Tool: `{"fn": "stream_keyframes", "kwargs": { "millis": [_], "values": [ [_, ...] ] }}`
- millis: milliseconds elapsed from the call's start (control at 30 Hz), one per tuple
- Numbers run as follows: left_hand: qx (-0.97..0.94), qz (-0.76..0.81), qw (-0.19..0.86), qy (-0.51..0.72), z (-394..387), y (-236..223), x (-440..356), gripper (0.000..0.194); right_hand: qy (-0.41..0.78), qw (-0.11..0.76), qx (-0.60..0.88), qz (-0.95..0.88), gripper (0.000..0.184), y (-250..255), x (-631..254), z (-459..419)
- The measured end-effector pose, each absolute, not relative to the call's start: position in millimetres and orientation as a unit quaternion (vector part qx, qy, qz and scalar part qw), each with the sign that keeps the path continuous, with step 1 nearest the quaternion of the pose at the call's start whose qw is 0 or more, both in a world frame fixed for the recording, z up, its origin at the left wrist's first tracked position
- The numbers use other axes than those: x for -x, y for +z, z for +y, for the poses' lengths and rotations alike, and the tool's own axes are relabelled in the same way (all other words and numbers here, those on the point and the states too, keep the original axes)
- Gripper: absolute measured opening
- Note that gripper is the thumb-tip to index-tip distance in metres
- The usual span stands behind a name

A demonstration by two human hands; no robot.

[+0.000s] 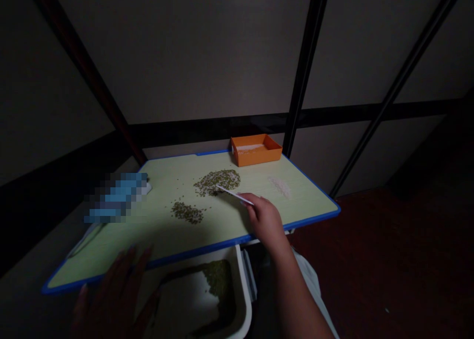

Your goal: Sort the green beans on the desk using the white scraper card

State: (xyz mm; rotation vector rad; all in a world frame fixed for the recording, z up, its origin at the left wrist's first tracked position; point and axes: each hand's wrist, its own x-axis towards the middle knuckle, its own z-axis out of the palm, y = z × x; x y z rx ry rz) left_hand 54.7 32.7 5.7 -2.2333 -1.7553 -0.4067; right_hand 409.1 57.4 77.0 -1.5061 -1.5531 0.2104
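Head view shows the right hand [265, 219] pinching a thin white stick [234, 194] into the mixed grain pile [217, 181] mid-table, left hand [111, 299] spread empty at the near edge, small green pile [187, 212] and white pile [280, 186] already separated, most unsorted

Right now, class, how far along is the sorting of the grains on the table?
Done: a small green pile and a white pile lie apart. In hand: the right hand holds a white stick at the big mixed pile. Left: that mixed pile.
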Motion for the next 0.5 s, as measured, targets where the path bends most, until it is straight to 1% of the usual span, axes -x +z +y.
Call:
{"fn": "stream_keyframes", "kwargs": {
  "millis": [200,500],
  "values": [
    [0.781,-0.575,0.179,-0.164,26,17,-62,0.072,0.089,0.467,0.609,-0.635,0.042,75,-410,58],
    [0.782,-0.581,0.165,-0.155,23,25,-68,0.074,0.087,0.471,0.612,-0.629,0.041,75,-411,57]
  ]
}}
